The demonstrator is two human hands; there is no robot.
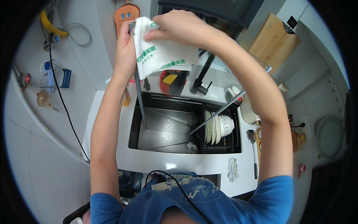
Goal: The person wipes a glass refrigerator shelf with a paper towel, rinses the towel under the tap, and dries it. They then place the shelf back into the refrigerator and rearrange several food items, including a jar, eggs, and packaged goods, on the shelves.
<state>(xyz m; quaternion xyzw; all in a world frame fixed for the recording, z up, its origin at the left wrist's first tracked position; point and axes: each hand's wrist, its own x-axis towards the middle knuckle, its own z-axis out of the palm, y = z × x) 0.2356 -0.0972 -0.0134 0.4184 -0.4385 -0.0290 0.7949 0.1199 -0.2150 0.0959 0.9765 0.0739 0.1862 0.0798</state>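
Observation:
My left hand (pixel 125 53) grips the upper left part of a grey metal-edged frame or panel (pixel 140 98), which stands tilted over the black sink (pixel 167 134). Its other long edge slants to the right past the dish rack; whether anything clear fills it, I cannot tell. My right hand (pixel 174 28), a little blurred, holds a white cloth with green print (pixel 167 51) near the upper end of the frame. The cloth hangs down between my hands and hides part of the frame. The frame's lower ends reach down into the sink.
Plates and a bowl (pixel 226 126) stand in a rack at the sink's right side. Behind the sink are a black faucet (pixel 205 70) and a yellow sponge (pixel 169 79) in a red holder. A crumpled cloth (pixel 232 169) and a ladle (pixel 252 140) lie on the right counter.

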